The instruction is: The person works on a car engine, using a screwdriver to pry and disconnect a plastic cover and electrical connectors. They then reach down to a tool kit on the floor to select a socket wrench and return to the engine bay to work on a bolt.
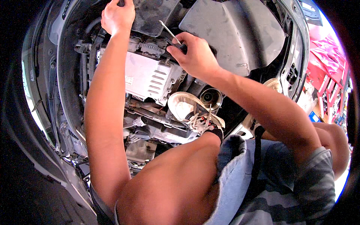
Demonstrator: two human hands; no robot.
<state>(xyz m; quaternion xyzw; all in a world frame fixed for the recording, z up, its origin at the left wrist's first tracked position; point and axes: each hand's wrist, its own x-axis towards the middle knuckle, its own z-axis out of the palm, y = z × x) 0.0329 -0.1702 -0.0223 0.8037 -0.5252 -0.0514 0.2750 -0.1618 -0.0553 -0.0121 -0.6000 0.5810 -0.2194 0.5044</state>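
Slender, straight screwdriver (171,33); bright-shafted; dark-handled.

The head view comes from the left one of two wide fisheye cameras worn side by side, looking steeply down past the person's bare bent leg (165,176), large and close on the near side. It faces over a ribbed silver metal box (144,77) mid-scene to a broad, smooth grey cover (228,35) at far right; the far edge crops the bare left hand (118,18). Straight lines bow toward the dark rim.
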